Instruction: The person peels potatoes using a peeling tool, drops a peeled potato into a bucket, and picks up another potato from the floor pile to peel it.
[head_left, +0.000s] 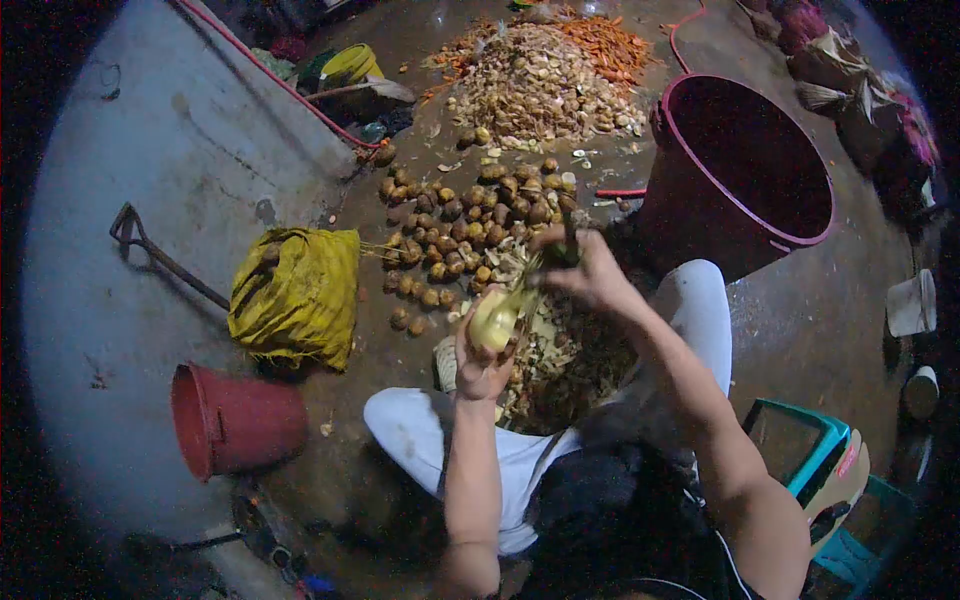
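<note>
In my left hand (482, 372) lies a pale yellow-green, peeled root vegetable (494, 322), with the fingers wrapped round its lower side. My right hand (598, 275) is just above and right of it, closed on a dark, thin tool that looks like a knife (571, 238); motion blurs its outline. Pale strips of peel (545, 355) lie heaped on the floor below both hands, between my bent legs. Just beyond my hands are many brown, unpeeled round vegetables (470, 225), much like potatoes, spread over the floor.
Farther off rises a pile of pale peelings (545, 85) beside orange scraps (610, 45). A large maroon tub (690, 215) stands at right. On the left are a yellow sack (310, 300), a shovel (170, 260) and a red bucket (250, 425). Teal crates (815, 425) sit at lower right.
</note>
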